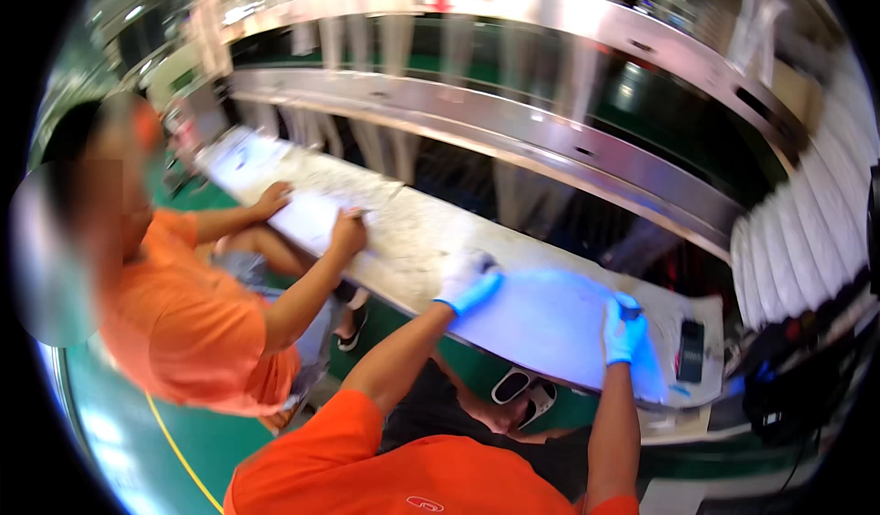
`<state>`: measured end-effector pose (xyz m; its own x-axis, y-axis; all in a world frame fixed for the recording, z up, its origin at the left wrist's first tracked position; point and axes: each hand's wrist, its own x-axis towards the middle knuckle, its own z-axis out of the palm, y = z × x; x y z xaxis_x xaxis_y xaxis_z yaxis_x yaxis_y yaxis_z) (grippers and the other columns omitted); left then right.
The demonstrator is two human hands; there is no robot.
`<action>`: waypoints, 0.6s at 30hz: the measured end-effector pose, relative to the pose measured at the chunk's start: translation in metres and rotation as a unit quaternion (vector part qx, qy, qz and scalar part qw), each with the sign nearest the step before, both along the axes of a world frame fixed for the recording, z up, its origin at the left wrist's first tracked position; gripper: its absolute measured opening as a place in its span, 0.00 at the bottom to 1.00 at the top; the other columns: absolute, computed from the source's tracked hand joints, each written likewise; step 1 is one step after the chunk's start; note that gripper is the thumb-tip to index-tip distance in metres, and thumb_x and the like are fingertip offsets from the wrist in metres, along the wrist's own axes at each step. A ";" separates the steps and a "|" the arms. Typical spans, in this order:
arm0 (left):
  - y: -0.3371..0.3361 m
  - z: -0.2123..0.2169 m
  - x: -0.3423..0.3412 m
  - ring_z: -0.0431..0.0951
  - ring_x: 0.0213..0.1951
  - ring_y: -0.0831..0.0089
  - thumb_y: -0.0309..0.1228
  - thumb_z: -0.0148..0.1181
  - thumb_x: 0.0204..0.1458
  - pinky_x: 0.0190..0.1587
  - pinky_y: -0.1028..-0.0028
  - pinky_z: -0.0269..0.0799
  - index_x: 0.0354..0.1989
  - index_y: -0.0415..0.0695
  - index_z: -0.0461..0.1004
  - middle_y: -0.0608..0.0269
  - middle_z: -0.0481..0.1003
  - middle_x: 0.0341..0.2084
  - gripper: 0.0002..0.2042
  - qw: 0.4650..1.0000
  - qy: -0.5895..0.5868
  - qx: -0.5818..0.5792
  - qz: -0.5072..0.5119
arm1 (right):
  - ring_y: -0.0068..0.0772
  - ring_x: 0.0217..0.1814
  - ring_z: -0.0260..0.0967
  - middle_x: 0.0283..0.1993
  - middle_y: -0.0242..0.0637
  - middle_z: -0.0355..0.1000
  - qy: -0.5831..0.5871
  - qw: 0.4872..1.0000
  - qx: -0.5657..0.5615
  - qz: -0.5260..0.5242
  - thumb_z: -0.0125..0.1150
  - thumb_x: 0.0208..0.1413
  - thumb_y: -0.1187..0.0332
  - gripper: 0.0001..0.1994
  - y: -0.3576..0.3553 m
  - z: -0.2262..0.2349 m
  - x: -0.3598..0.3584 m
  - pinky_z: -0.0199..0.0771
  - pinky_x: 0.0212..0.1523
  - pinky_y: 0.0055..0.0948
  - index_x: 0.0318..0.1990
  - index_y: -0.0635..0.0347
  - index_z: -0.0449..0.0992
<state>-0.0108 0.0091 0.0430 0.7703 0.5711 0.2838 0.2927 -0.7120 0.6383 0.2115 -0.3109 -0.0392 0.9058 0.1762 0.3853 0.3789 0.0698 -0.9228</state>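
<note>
My left hand, in a white and light-blue glove, is over the long worktable at the left end of a blue-lit patch. Its fingers are blurred and look closed on a small dark piece. At the right end of that patch, my right hand, gloved the same way, has its fingers curled round another small dark object, too small to name. Between the hands lies the pale table surface, glowing blue under a light. A dark phone rests to the right of my right hand.
On my left a seated co-worker in an orange shirt leans both hands on the worktable. A metal rail with hanging clear strips runs along the far side. A white ribbed duct stands at right; slippers show on the green floor.
</note>
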 end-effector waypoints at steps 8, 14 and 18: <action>0.002 -0.008 0.017 0.82 0.47 0.52 0.40 0.64 0.54 0.54 0.57 0.76 0.38 0.44 0.85 0.49 0.83 0.40 0.13 0.999 -0.026 0.028 0.028 | 0.25 0.46 0.80 0.44 0.32 0.83 -0.047 0.997 -0.058 -0.015 0.70 0.62 0.74 0.07 0.021 -0.023 0.026 0.79 0.52 0.30 0.45 0.63 0.82; 0.005 -0.002 0.008 0.83 0.44 0.54 0.39 0.68 0.51 0.52 0.61 0.78 0.37 0.41 0.85 0.52 0.83 0.39 0.13 0.997 -0.065 0.026 0.022 | 0.50 0.48 0.82 0.45 0.47 0.83 -0.132 0.965 -0.202 -0.100 0.70 0.60 0.61 0.11 0.024 0.008 0.010 0.81 0.51 0.40 0.43 0.57 0.85; -0.003 0.003 0.016 0.84 0.43 0.55 0.37 0.69 0.51 0.51 0.62 0.78 0.38 0.40 0.85 0.51 0.83 0.39 0.13 0.997 -0.070 0.000 0.023 | 0.52 0.47 0.82 0.43 0.47 0.83 -0.112 0.967 -0.200 -0.108 0.69 0.59 0.60 0.11 0.016 0.031 0.002 0.81 0.50 0.41 0.42 0.58 0.85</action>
<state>0.0049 0.0062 0.0457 0.6966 0.6043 0.3868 0.2324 -0.7000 0.6752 0.2138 -0.2950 -0.0081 0.8397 0.1678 0.5164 0.5386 -0.3787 -0.7527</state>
